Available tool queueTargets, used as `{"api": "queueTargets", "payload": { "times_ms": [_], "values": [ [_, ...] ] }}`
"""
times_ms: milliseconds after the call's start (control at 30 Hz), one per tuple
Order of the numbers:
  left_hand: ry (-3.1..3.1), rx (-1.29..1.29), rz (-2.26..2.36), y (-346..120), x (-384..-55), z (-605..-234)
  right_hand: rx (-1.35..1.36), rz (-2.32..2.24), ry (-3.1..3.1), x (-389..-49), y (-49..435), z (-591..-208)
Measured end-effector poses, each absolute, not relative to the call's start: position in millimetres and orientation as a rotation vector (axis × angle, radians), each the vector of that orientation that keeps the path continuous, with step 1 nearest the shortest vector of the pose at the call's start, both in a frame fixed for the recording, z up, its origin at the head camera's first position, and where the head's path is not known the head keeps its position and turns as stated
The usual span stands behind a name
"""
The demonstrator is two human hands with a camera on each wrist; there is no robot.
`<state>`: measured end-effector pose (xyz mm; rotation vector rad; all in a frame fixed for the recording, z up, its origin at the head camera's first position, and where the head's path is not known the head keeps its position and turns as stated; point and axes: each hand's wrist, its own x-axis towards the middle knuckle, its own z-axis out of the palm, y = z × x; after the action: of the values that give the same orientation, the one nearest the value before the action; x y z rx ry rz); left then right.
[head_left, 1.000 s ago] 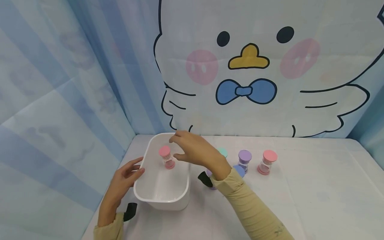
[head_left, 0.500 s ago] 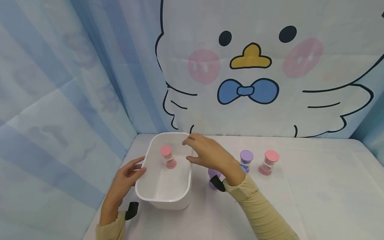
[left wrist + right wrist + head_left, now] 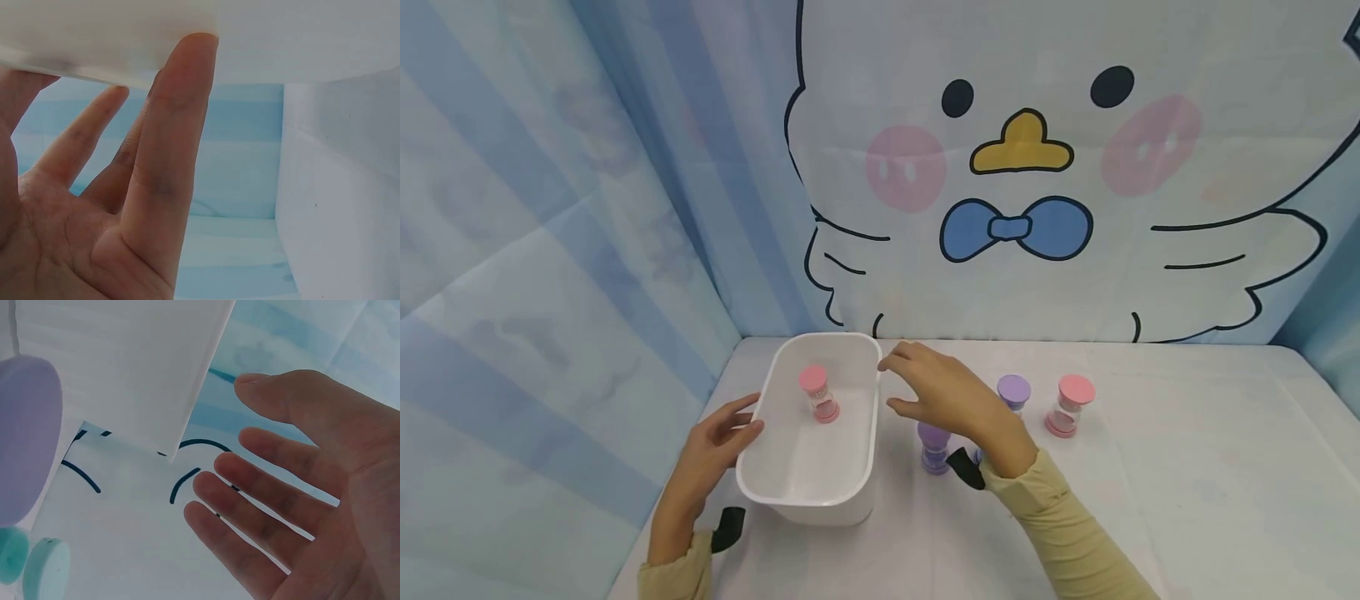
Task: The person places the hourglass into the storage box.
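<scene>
A pink sand timer (image 3: 818, 393) stands inside a white plastic bin (image 3: 775, 502). My left hand (image 3: 715, 446) rests against the bin's left side, thumb at the rim; in the left wrist view its extended fingers (image 3: 165, 144) touch the outer wall. Just right of the bin's far right rim hovers my right hand (image 3: 947, 392), palm down, fingers spread and holding nothing. The right wrist view shows that palm bare, beside the bin's wall (image 3: 125, 362). A purple sand timer (image 3: 935, 450) is on the table below the right wrist, and a blue one is mostly hidden behind it.
Another purple sand timer (image 3: 1013, 390) and a pink sand timer (image 3: 1069, 406) stand on the white-covered table (image 3: 1210, 467) to the right. Teal caps (image 3: 47, 569) show low in the right wrist view. A printed cloth backdrop (image 3: 1007, 292) hangs behind the table.
My right hand has moved right, from over the bin to beyond its right rim. The pink sand timer in the bin and my left hand have stayed in place.
</scene>
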<state>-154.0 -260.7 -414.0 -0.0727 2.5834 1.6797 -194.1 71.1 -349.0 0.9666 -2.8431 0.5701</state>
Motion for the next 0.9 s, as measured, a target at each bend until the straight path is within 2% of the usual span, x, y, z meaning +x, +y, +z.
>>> {"api": "queueTargets", "payload": {
  "times_ms": [900],
  "values": [
    [2.57, -0.099, 1.679, -261.5, -153.4, -413.3, 0.935, 0.47, -2.825, -180.5, 111.5, -364.2]
  ]
}}
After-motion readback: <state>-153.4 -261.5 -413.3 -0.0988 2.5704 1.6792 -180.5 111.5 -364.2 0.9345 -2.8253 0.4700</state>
